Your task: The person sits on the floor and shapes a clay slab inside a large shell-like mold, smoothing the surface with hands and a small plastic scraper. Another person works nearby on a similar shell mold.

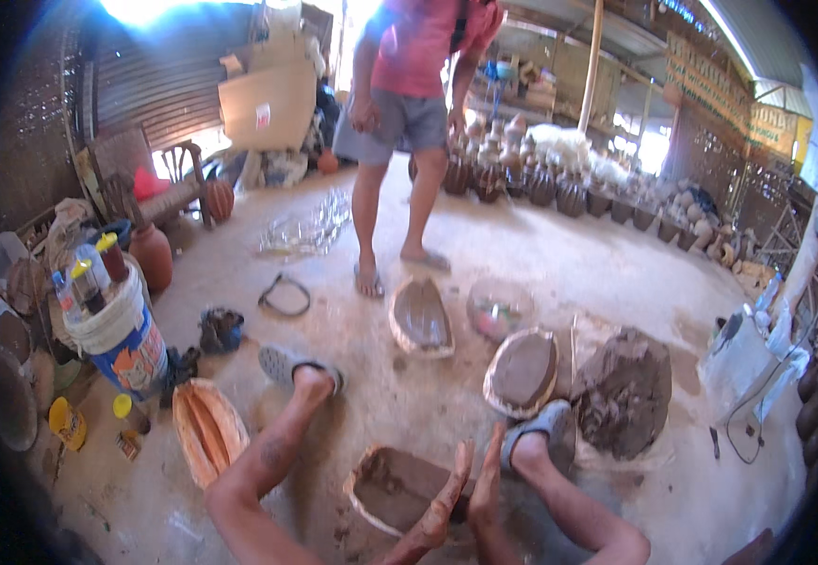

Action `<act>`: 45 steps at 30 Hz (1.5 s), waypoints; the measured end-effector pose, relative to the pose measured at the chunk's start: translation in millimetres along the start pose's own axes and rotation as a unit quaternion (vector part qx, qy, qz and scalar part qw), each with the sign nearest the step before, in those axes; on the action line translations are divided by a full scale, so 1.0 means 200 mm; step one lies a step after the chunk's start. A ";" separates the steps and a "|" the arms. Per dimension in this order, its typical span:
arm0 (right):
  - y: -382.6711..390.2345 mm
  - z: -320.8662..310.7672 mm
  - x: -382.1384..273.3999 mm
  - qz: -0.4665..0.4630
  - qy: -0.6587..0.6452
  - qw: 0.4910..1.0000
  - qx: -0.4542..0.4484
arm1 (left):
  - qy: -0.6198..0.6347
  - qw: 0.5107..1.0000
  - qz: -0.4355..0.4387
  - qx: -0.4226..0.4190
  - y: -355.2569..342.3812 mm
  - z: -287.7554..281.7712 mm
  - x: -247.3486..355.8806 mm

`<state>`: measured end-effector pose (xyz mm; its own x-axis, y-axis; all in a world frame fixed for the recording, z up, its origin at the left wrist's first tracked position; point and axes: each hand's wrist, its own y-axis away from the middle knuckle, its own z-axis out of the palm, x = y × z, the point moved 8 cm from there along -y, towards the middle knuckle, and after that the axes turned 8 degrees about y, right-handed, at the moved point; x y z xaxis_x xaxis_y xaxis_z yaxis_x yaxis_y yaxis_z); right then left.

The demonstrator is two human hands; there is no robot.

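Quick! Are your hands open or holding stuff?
Left hand: open, fingers straight.
Right hand: open, fingers straight; dark brown, wet-looking clay shows between them, whether held is unclear.

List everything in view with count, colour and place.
moulds: three, cream with brown clay, centre and below
bare mould: one, orange, lower left
clay heap: one, brown, right
bucket: one, white and blue, left
jars: two, terracotta, upper left
pots: many, brownish, upper right
standing person: one, pink shirt, top
other clutter: uncounted, mixed, both sides
legs: two, grey clogs, lower centre
left fingers: one set, clay-smeared, lower centre
right fingers: one set, clay-smeared, lower centre
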<state>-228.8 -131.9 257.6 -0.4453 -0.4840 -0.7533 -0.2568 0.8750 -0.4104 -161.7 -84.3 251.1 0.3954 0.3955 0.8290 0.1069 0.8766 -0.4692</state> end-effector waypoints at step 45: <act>0.32 -0.23 0.16 0.093 0.084 0.992 0.032 | -0.002 0.807 -0.220 0.549 0.77 -1.00 -0.44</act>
<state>-299.6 -92.0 230.6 -0.6179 -0.3046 -0.7249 -0.1049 0.9456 -0.3080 2.9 -39.0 43.9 0.5359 -0.0209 0.8440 -0.6370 0.6461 0.4204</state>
